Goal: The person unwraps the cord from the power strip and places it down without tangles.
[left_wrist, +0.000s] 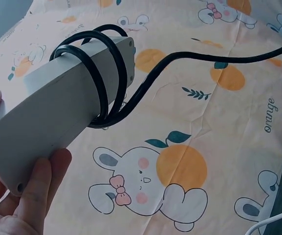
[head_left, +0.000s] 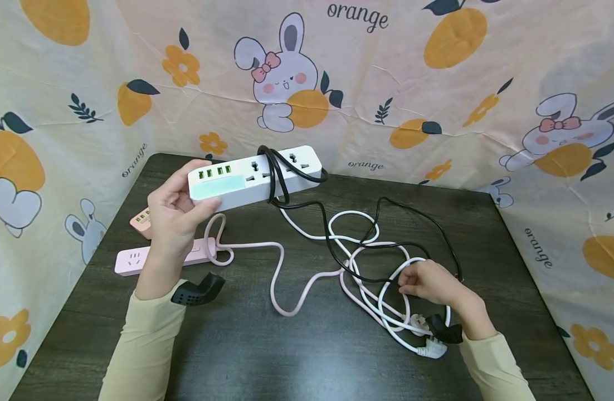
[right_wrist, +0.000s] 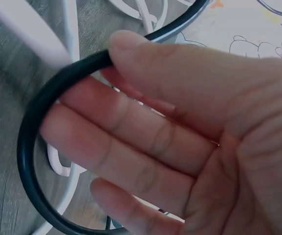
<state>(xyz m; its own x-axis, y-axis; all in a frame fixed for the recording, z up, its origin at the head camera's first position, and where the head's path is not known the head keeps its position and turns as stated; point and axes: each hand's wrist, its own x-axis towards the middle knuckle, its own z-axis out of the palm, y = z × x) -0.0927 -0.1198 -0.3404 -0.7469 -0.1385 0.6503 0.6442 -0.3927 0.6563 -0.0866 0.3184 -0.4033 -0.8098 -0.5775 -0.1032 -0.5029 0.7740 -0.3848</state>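
My left hand (head_left: 174,209) grips one end of a white power strip (head_left: 232,178), thumb along its near side, and holds it up over the table. Several turns of black cord (head_left: 276,172) wrap the strip's other half; the left wrist view shows its plain underside (left_wrist: 48,112) with loops around it. From there the cord drops to the right. My right hand (head_left: 432,281) pinches a bend of the black cord (right_wrist: 28,132) between thumb and fingers, low over the tangle. White cord (head_left: 354,214) and pink cord (head_left: 279,278) lie tangled beneath it.
A pink power strip (head_left: 131,260) lies at the left, partly behind my left forearm, with a smaller pink strip end (head_left: 142,223) behind it. A white plug (head_left: 432,348) rests near my right wrist. Printed cloth (head_left: 367,111) hangs behind the dark wooden table (head_left: 267,356).
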